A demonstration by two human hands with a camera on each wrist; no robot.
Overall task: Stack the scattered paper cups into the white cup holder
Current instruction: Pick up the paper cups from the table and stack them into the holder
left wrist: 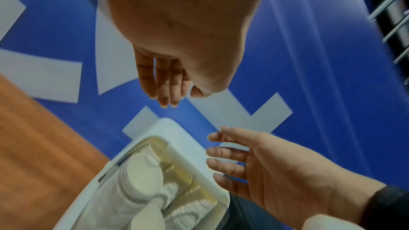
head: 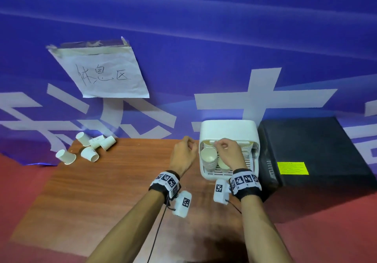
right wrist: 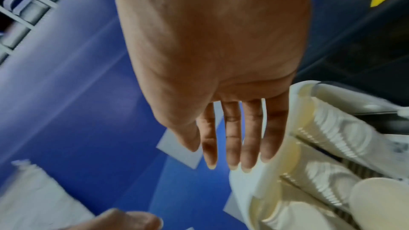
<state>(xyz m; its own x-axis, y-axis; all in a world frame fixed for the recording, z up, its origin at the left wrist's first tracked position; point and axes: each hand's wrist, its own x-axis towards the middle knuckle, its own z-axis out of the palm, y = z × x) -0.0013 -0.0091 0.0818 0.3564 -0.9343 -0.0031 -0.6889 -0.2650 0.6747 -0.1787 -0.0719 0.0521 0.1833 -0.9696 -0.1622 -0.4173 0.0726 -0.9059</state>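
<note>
While the white cup holder (head: 228,132) sits on the wooden table (head: 102,181) against the blue backdrop, stacked cups (head: 209,156) fill it. The right hand (head: 229,152) hovers above them, fingers straight and empty. The left hand (head: 183,153) hangs just beside, relaxed and empty. Five loose cups (head: 89,148) lie well apart at the left.

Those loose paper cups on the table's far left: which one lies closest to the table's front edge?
The cup at the far left of the group. It lies tipped over, nearer the front and further left than the other four cups bunched behind it by the blue wall.
</note>
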